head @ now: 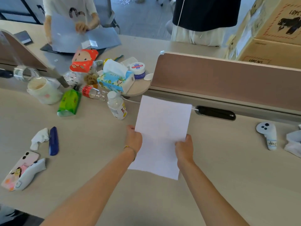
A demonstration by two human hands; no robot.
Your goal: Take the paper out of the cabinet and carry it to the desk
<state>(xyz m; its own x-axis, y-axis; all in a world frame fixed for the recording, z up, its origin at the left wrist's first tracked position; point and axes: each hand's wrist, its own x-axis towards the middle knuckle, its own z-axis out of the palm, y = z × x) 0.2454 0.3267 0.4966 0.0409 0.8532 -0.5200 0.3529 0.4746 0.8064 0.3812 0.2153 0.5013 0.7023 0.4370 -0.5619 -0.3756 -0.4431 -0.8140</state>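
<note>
A blank white sheet of paper [161, 132] is held over the middle of the beige desk [228, 168], its far edge pointing at the divider. My left hand [133, 138] grips its left edge, and my right hand [184, 150] pinches its right edge a little lower. Whether the sheet touches the desk surface I cannot tell. No cabinet is in view.
Left of the paper stand a small white bottle [117, 107], a tissue box [116, 79], a green packet [70, 102] and a cup [43, 91]. A blue case [53, 141] and a phone [19, 170] lie near left. A white controller [268, 136] lies right. A brown divider [228, 80] runs behind.
</note>
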